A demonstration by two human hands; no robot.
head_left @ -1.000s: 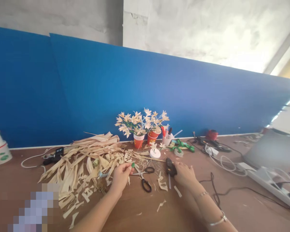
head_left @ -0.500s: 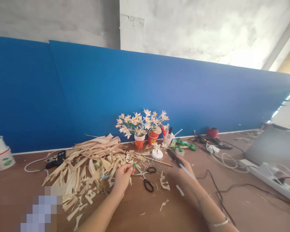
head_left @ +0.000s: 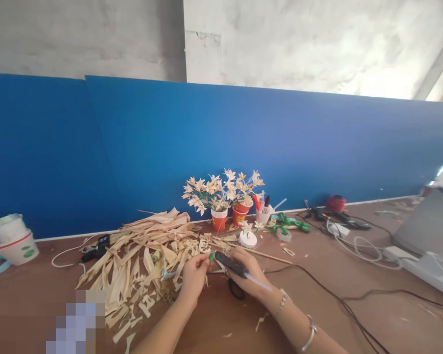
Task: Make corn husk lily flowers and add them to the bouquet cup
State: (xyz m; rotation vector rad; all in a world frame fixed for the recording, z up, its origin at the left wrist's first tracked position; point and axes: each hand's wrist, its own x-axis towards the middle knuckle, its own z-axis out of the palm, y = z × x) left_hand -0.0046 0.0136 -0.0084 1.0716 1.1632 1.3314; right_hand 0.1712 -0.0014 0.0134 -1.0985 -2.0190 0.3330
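Observation:
My left hand [head_left: 195, 276] is closed, pinching a small green piece [head_left: 211, 256] between thumb and fingertips. My right hand [head_left: 250, 271] grips a black hot glue gun [head_left: 232, 266], with a translucent glue stick [head_left: 257, 282] poking out of its rear. The gun's nozzle is close to the green piece; I cannot tell whether they touch. Below the glue gun lie scissors, with a black handle [head_left: 236, 289] showing and the rest partly hidden. A heap of dried husk strips [head_left: 133, 255] spreads beside my left hand.
Husk flowers [head_left: 221, 189] stand in a red paper cup [head_left: 219, 221] and another red cup [head_left: 239, 214]. Nearby are a white pen cup [head_left: 263, 215], a white round base [head_left: 247, 240] and green ribbon [head_left: 299, 226]. Cords and a white power strip [head_left: 421, 273] lie at right.
My right hand has brought the glue gun leftward to the green piece in my left hand. The camera view has shifted slightly, moving the scene a little to the right.

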